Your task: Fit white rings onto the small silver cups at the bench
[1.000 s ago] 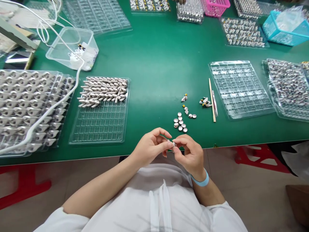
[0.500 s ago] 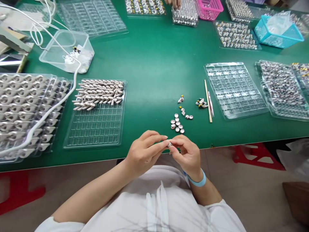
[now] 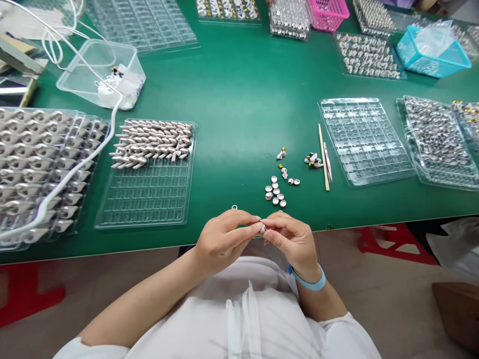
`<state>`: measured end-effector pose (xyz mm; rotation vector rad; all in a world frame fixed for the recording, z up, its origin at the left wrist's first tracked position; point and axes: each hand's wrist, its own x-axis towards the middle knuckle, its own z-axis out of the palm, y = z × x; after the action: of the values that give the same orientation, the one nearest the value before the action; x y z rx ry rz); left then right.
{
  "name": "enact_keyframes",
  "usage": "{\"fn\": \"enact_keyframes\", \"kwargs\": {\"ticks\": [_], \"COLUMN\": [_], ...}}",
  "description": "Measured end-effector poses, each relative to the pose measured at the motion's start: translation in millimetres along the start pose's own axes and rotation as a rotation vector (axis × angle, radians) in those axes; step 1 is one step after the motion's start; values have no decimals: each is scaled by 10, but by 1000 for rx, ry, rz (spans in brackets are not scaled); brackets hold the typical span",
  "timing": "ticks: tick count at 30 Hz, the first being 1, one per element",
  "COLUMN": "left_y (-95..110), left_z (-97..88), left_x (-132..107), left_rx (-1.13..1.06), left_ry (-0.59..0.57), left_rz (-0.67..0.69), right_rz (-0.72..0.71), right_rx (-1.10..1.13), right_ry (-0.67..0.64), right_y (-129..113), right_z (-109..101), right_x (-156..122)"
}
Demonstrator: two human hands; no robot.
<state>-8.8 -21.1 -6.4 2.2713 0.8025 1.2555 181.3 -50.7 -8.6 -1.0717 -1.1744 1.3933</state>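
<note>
The small piece (image 3: 263, 229) is gleaming silvery, the counter (image 3: 232, 99) is showing plain green, a latticed basket (image 3: 329, 21) is glowing pink, a wristband (image 3: 312, 285) light blue, the shirt (image 3: 209, 309) white

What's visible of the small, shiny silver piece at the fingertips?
The small, shiny silver piece looks metallic and rounded. Fingertips of the left hand and right hand both touch it, holding it near the front edge of the smooth green table. They hide much of it, so parts and tilt are unclear.

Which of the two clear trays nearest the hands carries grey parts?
The left tray, nearer the left hand: rows of grey parts cover its far half. The right tray, beside the wooden stick, shows only moulded pockets.
</note>
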Motion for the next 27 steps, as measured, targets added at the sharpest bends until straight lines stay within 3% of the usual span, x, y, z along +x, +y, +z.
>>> {"fn": "enact_keyframes", "kwargs": {"ticks": [9,27], "left_y": [12,31], "left_z": [-4,16], "left_x": [-32,-32], "left_rx": [10,18], "left_ry": [8,33], "left_rz": [-10,-18], "right_rz": [102,55], "right_rx": [116,84], "right_ry": [-19,7], "right_y": [47,120], "right_z": [5,5], "right_x": [-42,-44]}}
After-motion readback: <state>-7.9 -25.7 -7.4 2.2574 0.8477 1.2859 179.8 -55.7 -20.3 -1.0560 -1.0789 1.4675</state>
